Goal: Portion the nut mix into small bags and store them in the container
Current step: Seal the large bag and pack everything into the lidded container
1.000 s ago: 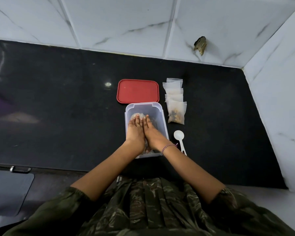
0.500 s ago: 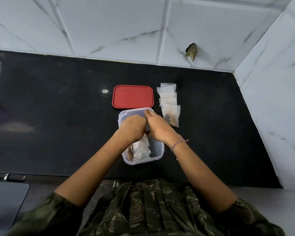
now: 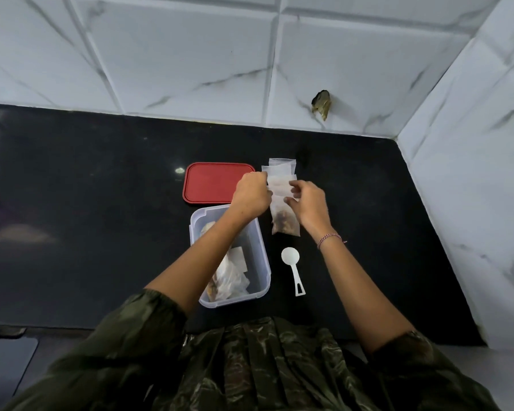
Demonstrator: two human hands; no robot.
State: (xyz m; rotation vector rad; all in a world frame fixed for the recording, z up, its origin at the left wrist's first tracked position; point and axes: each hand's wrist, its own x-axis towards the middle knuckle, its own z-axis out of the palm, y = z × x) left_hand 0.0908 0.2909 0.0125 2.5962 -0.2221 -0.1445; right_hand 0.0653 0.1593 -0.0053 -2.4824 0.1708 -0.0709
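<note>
While both hands (image 3: 250, 194) (image 3: 307, 200) pinch it, the bag (image 3: 280, 188) blurs.

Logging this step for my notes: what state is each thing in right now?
container: open, filled bags inside.
red lid: off, lying flat.
nut bag: filled, top pinched from both sides.
left grip: pinches nut bag's top.
right grip: pinches nut bag's top.
scoop: empty, lying flat.
empty bags: stacked, unfilled.

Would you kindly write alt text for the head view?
The left hand and right hand pinch a small bag on a black counter, beside a clear container holding filled bags, a red lid and a white spoon.
</note>
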